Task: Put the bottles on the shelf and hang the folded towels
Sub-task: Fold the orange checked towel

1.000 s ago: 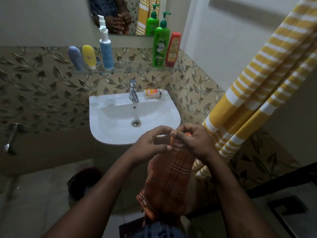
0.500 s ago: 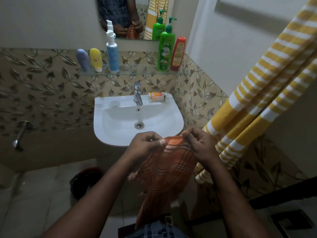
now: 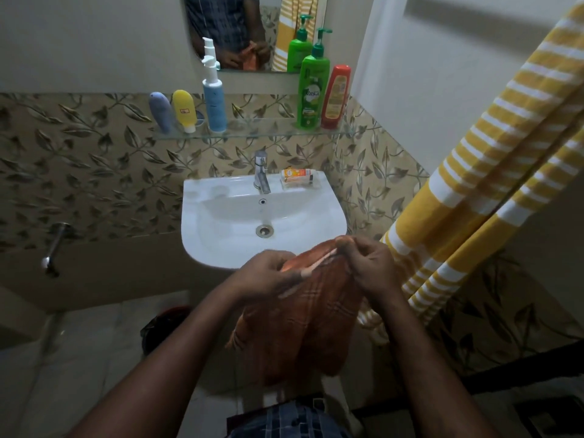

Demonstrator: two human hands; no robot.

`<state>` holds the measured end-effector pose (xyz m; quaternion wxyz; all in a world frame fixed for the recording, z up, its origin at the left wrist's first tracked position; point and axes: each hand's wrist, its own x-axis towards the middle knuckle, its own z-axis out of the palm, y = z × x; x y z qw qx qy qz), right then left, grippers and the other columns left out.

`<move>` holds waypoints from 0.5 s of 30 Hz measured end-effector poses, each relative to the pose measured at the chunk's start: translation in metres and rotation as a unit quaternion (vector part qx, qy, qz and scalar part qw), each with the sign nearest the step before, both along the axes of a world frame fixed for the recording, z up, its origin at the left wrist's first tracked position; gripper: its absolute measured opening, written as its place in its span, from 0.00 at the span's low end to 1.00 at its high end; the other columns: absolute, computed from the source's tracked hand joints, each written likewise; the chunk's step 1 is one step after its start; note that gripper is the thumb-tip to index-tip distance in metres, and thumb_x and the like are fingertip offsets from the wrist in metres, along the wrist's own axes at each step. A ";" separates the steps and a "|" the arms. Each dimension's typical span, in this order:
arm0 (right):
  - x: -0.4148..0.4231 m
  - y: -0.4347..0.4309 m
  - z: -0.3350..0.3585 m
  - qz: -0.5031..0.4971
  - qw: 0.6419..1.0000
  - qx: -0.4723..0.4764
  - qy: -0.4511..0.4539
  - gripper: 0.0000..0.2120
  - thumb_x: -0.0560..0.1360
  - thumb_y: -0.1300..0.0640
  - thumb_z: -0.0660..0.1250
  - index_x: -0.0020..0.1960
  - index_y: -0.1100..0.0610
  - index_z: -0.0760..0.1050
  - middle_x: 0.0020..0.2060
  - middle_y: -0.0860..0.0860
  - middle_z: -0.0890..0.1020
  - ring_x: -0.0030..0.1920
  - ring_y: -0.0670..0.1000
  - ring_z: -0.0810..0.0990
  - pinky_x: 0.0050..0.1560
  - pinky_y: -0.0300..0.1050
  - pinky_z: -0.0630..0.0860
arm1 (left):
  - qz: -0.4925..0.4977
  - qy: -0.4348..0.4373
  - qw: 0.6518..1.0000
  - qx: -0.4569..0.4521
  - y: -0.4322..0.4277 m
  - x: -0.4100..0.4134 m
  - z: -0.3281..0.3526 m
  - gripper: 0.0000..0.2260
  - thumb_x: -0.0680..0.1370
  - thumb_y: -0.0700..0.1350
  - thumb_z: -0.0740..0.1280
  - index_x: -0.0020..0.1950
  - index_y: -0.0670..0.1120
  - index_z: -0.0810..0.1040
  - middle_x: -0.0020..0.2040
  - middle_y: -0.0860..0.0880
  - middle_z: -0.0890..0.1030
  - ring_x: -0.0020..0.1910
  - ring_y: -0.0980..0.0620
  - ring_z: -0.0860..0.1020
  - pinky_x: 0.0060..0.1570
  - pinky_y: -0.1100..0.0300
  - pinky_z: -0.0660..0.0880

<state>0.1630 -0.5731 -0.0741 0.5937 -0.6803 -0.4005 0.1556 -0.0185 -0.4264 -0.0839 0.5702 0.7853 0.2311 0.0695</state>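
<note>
Towel (image 3: 316, 327) higher, perhaps in folds

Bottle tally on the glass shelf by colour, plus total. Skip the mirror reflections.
purple-grey tube: 1
yellow tube: 1
blue-and-white pump bottle: 1
green pump bottle: 1
red bottle: 1
Total: 5, all standing on the glass shelf
</note>
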 end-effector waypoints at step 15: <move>-0.027 0.021 -0.018 0.112 0.980 -0.156 -0.060 0.17 0.68 0.36 0.74 0.41 0.50 0.83 0.32 0.46 0.83 0.34 0.43 0.79 0.38 0.46 0.74 | 0.146 -0.095 0.984 0.028 0.003 0.008 0.000 0.05 0.71 0.54 0.74 0.45 0.56 0.83 0.40 0.49 0.85 0.39 0.54 0.81 0.43 0.50 0.79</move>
